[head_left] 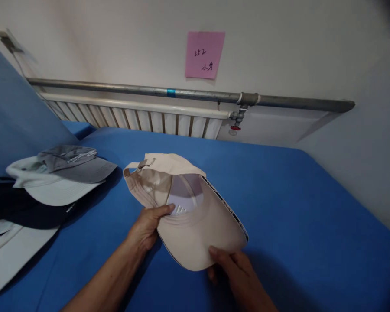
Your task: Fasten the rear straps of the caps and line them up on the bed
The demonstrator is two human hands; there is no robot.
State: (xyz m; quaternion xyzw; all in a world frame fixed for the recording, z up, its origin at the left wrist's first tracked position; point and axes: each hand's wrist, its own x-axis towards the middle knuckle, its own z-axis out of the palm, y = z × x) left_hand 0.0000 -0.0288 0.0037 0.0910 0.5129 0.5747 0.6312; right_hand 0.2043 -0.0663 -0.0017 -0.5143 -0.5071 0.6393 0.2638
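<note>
A beige baseball cap is held up above the blue surface, its hollow inside and the underside of its brim facing me. Dark trim with small lettering runs along the brim's edge, and the back strap with its buckle points left. My left hand grips the cap where brim meets crown, thumb on the inside, fingers hidden beneath. My right hand pinches the brim's front edge, thumb on the underside facing me; its other fingers are mostly hidden behind the brim.
On the left lie stacked caps: a grey cap, a white cap, a black cap and a pale brim. Behind the blue-covered table are a radiator, a metal pipe with a red-handled valve, and a pink note.
</note>
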